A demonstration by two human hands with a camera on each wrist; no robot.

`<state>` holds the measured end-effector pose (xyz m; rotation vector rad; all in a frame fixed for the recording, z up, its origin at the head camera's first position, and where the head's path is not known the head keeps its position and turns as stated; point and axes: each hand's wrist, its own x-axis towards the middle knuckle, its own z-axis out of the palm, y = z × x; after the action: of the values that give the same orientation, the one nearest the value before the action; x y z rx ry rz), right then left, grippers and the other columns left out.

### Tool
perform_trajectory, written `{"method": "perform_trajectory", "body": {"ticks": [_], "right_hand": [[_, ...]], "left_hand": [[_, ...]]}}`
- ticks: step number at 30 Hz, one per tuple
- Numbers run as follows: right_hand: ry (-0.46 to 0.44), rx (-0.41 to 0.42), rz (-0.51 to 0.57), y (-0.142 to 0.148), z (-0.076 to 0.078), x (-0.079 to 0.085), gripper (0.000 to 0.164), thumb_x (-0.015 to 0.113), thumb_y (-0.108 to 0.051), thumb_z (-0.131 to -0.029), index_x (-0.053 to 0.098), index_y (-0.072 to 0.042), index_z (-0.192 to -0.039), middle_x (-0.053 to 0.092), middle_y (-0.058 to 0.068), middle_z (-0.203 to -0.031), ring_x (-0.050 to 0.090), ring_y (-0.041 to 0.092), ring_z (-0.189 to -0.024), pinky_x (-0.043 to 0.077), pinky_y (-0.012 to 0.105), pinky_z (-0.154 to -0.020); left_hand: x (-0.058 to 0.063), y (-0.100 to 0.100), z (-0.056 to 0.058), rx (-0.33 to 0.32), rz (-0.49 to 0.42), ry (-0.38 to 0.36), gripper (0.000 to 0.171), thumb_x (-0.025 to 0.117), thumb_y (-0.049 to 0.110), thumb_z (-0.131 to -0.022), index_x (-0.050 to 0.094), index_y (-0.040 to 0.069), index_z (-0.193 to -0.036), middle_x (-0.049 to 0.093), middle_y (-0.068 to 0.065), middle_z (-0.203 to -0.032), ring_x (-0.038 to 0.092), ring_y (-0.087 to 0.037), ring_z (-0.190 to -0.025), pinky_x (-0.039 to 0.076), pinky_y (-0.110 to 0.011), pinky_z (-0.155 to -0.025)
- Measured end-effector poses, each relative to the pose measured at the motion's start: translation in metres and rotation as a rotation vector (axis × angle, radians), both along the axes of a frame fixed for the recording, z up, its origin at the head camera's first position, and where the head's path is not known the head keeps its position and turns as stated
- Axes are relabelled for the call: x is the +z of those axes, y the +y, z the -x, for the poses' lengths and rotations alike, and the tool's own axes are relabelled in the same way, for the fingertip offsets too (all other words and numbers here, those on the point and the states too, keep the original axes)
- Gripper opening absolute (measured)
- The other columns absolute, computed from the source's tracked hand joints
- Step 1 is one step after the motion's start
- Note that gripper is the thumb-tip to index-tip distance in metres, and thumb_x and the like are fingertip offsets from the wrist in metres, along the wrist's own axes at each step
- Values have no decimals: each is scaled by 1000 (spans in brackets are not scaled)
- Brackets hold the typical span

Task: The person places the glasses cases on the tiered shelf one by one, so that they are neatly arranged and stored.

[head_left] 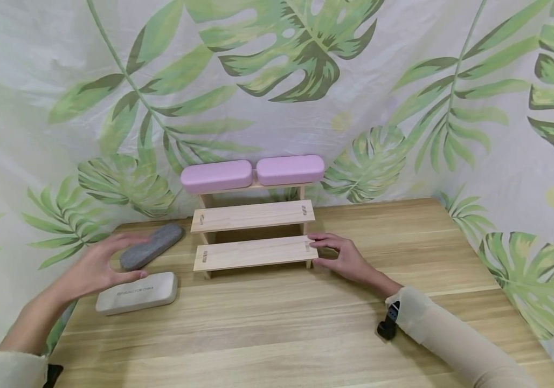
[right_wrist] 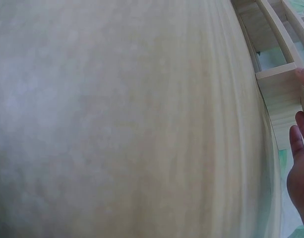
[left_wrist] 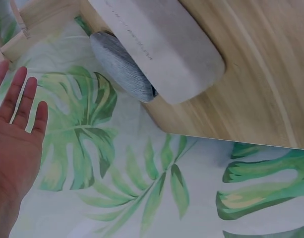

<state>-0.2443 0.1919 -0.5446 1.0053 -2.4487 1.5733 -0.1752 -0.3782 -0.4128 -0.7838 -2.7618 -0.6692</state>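
Note:
A three-tier wooden display rack (head_left: 253,215) stands at the back of the table. Two pink glasses cases (head_left: 216,176) lie end to end on its top tier. My right hand (head_left: 342,258) grips the right end of the lowest tier, thumb at the front corner and fingers at the back. In the right wrist view, the thumb (right_wrist: 303,75) meets the board's edge. To the left, my left hand (head_left: 95,264) is spread with nothing in it, over a grey glasses case (head_left: 153,247) and a white glasses case (head_left: 138,293) with lettering. Its fingers (left_wrist: 15,94) are straight in the left wrist view.
The wood-grain table (head_left: 267,328) extends in front of the rack and to its right. A leaf-print cloth (head_left: 354,97) hangs behind and along both sides. The lower two tiers are bare boards with joint marks near their ends.

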Motion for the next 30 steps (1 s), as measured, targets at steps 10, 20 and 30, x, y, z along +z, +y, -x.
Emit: {"method": "perform_trajectory", "body": {"ticks": [10,20,30], "right_hand": [[14,-4,8,1,1,0,42,86,-14,-90,75,-9,-131,66,4,-146,58,27,-139,42,24,-115],[27,-22,19,-3,-1,0,43,85,1,-86,73,4,-127,66,18,-143,58,38,-136,39,18,-114],[-3,-18,27,-10,-19,29,40,82,6,-87,71,10,-126,65,24,-141,58,40,-135,41,21,-114]], "left_hand": [[-14,-7,-4,-16,50,-33,69,98,29,-75,69,13,-136,66,-16,-138,60,-40,-124,49,-43,-94],[-44,-22,-6,-86,55,114,76,105,29,-57,74,11,-125,73,-11,-124,66,-37,-112,30,-3,-100],[-65,-32,-8,-98,77,123,80,105,33,-52,75,11,-122,74,-10,-121,66,-30,-109,28,-5,-102]]}}
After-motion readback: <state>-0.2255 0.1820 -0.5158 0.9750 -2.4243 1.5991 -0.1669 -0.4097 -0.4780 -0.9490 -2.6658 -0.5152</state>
